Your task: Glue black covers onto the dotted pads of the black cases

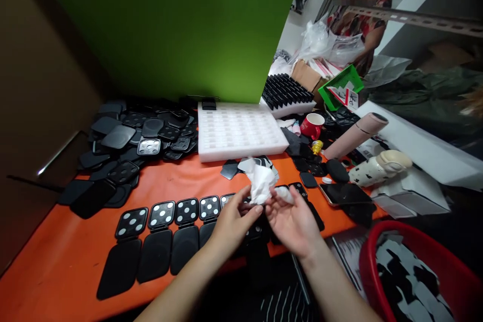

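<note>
My left hand (234, 217) is closed on a crumpled white tissue (261, 182), pinched between thumb and fingers. Close beside it, my right hand (295, 222) has its palm turned up and its fingers curled around another white wad (285, 194); whether the two white pieces join is hidden. Below and around both hands runs a row of open black hinged cases (163, 215). Their upper halves carry white dots, and their plain black lower halves (154, 255) lie toward me. My hands and forearms cover part of the row.
On the orange table cover (169, 176) stand a pile of black cases (116, 137), a white foam tray (241, 153), a red mug (312, 126), a pink bottle (356, 136) and a phone (345, 194). A red basin (372, 261) holds scraps. Another person (377, 35) is behind.
</note>
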`<act>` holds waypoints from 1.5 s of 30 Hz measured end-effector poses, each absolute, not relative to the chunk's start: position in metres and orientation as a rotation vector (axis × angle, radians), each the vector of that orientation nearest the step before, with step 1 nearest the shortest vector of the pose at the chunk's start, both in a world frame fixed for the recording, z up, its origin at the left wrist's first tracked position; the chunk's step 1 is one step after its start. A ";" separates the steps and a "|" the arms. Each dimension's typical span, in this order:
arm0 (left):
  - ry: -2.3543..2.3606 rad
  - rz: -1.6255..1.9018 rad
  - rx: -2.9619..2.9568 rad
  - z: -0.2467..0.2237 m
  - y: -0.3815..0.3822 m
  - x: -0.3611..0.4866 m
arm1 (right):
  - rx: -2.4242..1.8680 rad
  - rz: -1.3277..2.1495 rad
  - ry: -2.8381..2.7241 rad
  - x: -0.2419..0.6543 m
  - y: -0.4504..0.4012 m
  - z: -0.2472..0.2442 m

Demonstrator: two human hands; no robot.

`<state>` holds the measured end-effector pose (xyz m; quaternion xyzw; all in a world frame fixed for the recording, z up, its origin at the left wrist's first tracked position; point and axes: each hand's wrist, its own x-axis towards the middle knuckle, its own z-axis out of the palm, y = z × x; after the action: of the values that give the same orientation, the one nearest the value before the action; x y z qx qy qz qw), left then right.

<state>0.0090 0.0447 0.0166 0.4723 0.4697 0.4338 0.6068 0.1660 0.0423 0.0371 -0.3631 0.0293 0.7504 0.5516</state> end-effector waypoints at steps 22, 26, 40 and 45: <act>1.186 0.667 1.565 0.012 -0.016 -0.056 | -1.265 1.346 -0.353 0.164 0.027 -0.008; 1.093 0.470 1.910 0.006 -0.040 -0.030 | -1.385 1.219 -0.568 0.162 0.028 -0.024; 0.897 0.466 2.109 -0.013 -0.035 -0.006 | -1.637 1.088 -0.879 0.157 0.027 -0.027; 0.914 0.478 2.106 -0.015 -0.037 -0.007 | -1.649 1.060 -0.883 0.164 0.024 -0.025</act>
<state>-0.0066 -0.0367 -0.0153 0.8279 0.3591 0.1878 0.3878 0.1639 0.0243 -0.0253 -0.6746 -0.3612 0.4338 0.4757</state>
